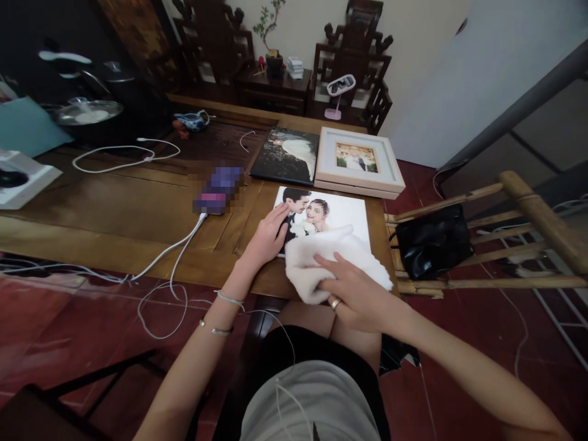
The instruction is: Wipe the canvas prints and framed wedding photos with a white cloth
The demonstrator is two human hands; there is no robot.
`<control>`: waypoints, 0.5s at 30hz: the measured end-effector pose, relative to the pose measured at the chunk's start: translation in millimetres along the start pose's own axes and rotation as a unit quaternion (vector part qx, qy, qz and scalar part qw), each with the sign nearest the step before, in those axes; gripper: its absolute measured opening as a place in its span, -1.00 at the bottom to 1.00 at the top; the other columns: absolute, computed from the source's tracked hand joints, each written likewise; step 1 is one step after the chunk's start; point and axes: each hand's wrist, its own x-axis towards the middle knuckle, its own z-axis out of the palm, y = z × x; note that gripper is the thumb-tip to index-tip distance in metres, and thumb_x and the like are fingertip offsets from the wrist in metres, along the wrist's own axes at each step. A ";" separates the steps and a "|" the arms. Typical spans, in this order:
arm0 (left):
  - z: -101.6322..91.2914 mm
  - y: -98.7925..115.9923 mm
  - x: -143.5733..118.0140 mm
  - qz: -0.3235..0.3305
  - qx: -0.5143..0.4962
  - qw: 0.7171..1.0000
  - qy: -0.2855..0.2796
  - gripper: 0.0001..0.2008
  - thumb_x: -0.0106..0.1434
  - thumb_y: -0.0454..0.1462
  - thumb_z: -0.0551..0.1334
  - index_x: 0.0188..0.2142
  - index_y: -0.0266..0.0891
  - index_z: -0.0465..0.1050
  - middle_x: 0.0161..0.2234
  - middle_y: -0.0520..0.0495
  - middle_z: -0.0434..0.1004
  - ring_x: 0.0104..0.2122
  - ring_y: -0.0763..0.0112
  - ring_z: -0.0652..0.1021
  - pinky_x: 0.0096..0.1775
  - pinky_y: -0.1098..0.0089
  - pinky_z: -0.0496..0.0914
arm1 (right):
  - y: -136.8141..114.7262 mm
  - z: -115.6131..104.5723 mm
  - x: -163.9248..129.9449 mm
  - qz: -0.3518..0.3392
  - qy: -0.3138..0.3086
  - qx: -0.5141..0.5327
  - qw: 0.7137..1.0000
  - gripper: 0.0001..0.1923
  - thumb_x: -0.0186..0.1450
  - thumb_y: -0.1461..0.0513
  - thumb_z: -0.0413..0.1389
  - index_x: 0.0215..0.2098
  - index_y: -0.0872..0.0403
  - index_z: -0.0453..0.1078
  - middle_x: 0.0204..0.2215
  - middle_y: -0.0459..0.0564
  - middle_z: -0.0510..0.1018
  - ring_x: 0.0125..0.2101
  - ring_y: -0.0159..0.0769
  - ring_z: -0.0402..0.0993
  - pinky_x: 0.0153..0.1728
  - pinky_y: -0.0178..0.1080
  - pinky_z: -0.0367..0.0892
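Observation:
A wedding photo panel point(349, 214) lies flat near the table's front edge, showing a couple against white. Along its left edge rests my left hand point(269, 236), fingers stretched out and touching the picture. My right hand point(353, 291) grips a fluffy white cloth point(337, 257) that covers the lower part of the panel and hangs slightly past the table edge. Its thumb is partly hidden in the folds. Just behind stand two more pictures lying flat: a dark photo panel point(285, 156) and a pale framed photo point(361, 160).
A phone point(218, 191), blurred out, lies left on the wooden table point(133, 202) with a white cable point(177, 242) plugged in. Further left are a blue-and-white ornament point(192, 120), a lidded pan point(89, 113) and a white box point(27, 180). A bamboo chair point(500, 248) holding a black bag point(434, 242) stands right.

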 end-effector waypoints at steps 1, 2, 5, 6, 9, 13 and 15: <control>0.3 -0.2 -0.1 0.001 -0.001 1.000 0.001 -0.55 0.38 -0.28 -0.03 0.22 -0.35 0.23 0.27 -0.28 0.21 0.28 0.18 0.22 0.26 0.02 0.15 | 5.9 -3.9 4.2 0.007 0.012 0.007 1.000 -0.61 0.15 0.40 -0.05 -0.13 0.08 0.47 0.12 0.15 0.43 0.20 -0.03 0.24 0.17 0.17 0.13; 0.8 -0.6 -0.1 0.001 -0.003 1.000 0.004 -0.55 0.38 -0.28 -0.03 0.23 -0.32 0.22 0.27 -0.27 0.22 0.28 0.19 0.22 0.26 0.02 0.15 | 13.7 -7.4 10.7 0.015 0.024 0.005 1.000 -0.60 0.17 0.40 -0.07 -0.11 0.07 0.46 0.09 0.14 0.47 0.16 -0.04 0.30 0.15 0.15 0.15; 2.4 -2.3 0.0 0.001 -0.005 1.000 0.009 -0.55 0.38 -0.28 -0.03 0.23 -0.30 0.22 0.27 -0.24 0.23 0.28 0.21 0.22 0.26 0.02 0.15 | 43.0 -17.2 39.5 0.061 0.053 -0.029 0.996 -0.60 0.19 0.38 -0.10 -0.11 0.08 0.45 -0.05 0.11 0.56 0.00 -0.06 0.43 0.08 0.07 0.21; 2.7 -2.8 0.1 0.002 -0.005 1.000 0.010 -0.55 0.38 -0.28 -0.03 0.23 -0.31 0.22 0.27 -0.25 0.23 0.28 0.20 0.22 0.26 0.02 0.15 | 53.0 -20.8 50.3 0.080 0.060 -0.040 0.994 -0.62 0.19 0.37 -0.11 -0.14 0.10 0.46 -0.12 0.11 0.58 -0.06 -0.06 0.46 0.03 0.02 0.25; 2.9 -3.3 0.3 0.003 -0.011 1.000 0.007 -0.55 0.38 -0.28 -0.03 0.24 -0.30 0.21 0.27 -0.25 0.21 0.29 0.20 0.21 0.27 0.02 0.13 | 78.5 -32.9 79.6 0.102 0.078 -0.048 0.991 -0.65 0.17 0.36 -0.12 -0.22 0.12 0.47 -0.26 0.09 0.61 -0.24 -0.11 0.48 -0.16 -0.15 0.30; 2.0 -2.1 0.3 -0.004 -0.013 1.000 0.004 -0.55 0.38 -0.29 -0.02 0.24 -0.30 0.21 0.28 -0.24 0.20 0.29 0.19 0.20 0.27 0.01 0.12 | 98.5 -47.5 104.3 0.095 0.096 -0.037 0.990 -0.65 0.13 0.38 -0.13 -0.27 0.13 0.46 -0.28 0.06 0.60 -0.29 -0.16 0.46 -0.25 -0.24 0.25; 1.6 -1.9 0.2 -0.003 -0.008 1.000 0.003 -0.55 0.38 -0.29 -0.03 0.23 -0.33 0.22 0.27 -0.27 0.21 0.29 0.19 0.20 0.27 0.01 0.12 | 102.8 -50.3 110.6 0.101 0.105 -0.036 0.989 -0.65 0.13 0.39 -0.13 -0.28 0.13 0.46 -0.29 0.07 0.60 -0.30 -0.17 0.46 -0.26 -0.24 0.25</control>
